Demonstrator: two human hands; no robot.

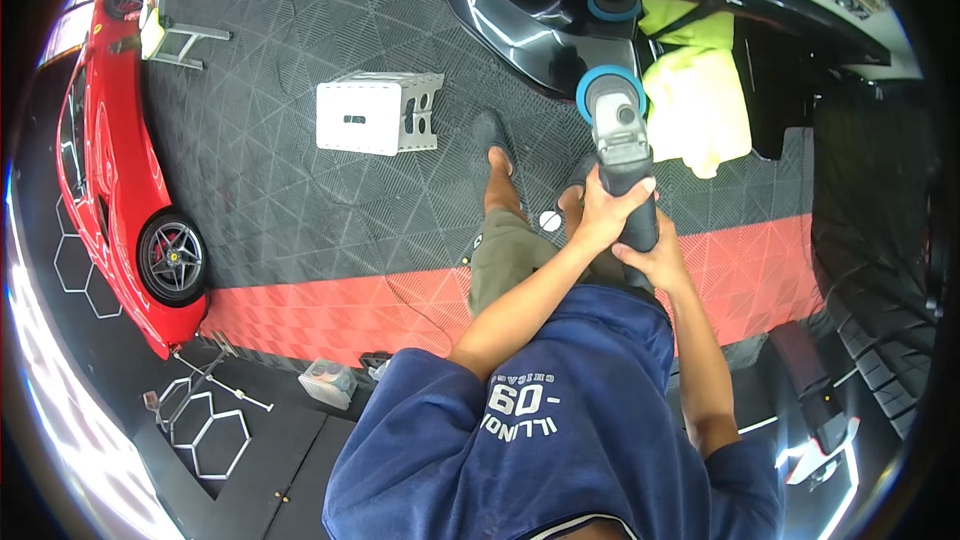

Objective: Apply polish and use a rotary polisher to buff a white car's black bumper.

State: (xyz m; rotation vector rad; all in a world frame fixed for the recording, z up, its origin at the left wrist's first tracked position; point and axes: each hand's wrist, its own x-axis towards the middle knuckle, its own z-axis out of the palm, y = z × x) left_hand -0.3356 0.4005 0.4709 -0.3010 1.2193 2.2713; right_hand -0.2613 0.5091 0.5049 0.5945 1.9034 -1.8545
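Both my hands are on a dark-handled power polisher (624,129) with a blue-rimmed round pad (583,94) at its far end. My left hand (611,206) wraps the grip behind the grey head. Closer to my waist, my right hand (660,255) holds the rear of the body. The pad is in front of a glossy black car panel (517,26), where a blue-rimmed reflection shows; whether pad and panel touch, I cannot tell. Beside the polisher's head, to the right, lies a bright yellow cloth (697,109).
A white folding step stool (360,116) stands on the grey tiled floor (262,165) to the left. Farther left is a red sports car (112,157) near a metal stand (187,41). A clear plastic box (328,382) sits behind, left of me. Cables cross the floor.
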